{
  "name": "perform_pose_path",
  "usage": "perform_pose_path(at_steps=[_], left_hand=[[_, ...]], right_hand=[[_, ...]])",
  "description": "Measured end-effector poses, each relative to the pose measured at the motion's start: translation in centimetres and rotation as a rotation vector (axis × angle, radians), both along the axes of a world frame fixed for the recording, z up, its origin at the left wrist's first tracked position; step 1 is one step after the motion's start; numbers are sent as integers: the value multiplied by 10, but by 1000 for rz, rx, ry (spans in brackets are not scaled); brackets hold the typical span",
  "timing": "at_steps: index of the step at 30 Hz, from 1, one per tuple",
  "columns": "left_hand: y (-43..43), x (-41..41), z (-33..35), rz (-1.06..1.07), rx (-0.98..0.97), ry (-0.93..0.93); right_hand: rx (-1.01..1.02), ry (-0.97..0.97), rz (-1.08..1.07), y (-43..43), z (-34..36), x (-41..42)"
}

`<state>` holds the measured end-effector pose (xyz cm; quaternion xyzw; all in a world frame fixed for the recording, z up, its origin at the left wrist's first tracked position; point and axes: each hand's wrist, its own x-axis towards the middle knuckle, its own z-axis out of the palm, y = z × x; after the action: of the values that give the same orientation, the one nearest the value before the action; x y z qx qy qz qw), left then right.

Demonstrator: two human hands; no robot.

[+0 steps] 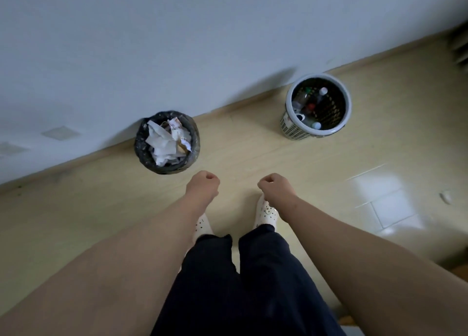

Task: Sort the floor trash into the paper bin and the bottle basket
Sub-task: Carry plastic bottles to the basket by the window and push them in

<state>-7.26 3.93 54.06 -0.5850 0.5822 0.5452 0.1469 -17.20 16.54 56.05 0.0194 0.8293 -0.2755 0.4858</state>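
Observation:
The paper bin (141, 143), lined with a black bag, stands by the wall and is filled with crumpled paper (164, 143). To its right the white perforated bottle basket (291, 125) holds several plastic bottles (311, 102). My left hand (203, 184) and my right hand (274, 186) hang in front of me above the floor, between the two containers and nearer to me. Both have their fingers curled and hold nothing.
A pale wall runs along the far side with a wooden skirting board. The floor (253, 153) is light wood. A small pale scrap (446, 197) lies far right. My feet in white shoes (266, 212) stand just below my hands.

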Motion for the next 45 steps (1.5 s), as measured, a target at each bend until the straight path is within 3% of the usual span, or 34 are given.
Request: perform_pose_path(at_steps=[8,15,20,28,39,45], left_hand=[[35,-43,30,-127,-12,138],[49,-34,31,-53,-38,55],[57,1,42,194,-47,28],[74,91,45,602,-20,-15],[83,299,37,1242,-24,70],[94,415,36,1445,-62,121]], right_hand=[[-26,15,-190,33,25,-2],[-45,-46,-206,37,8,3],[-33,-133,-42,24,-1,5],[-6,-113,368,-7,12,55],[-6,-66,942,-80,35,240],[-64,-39,1175,-109,46,375]])
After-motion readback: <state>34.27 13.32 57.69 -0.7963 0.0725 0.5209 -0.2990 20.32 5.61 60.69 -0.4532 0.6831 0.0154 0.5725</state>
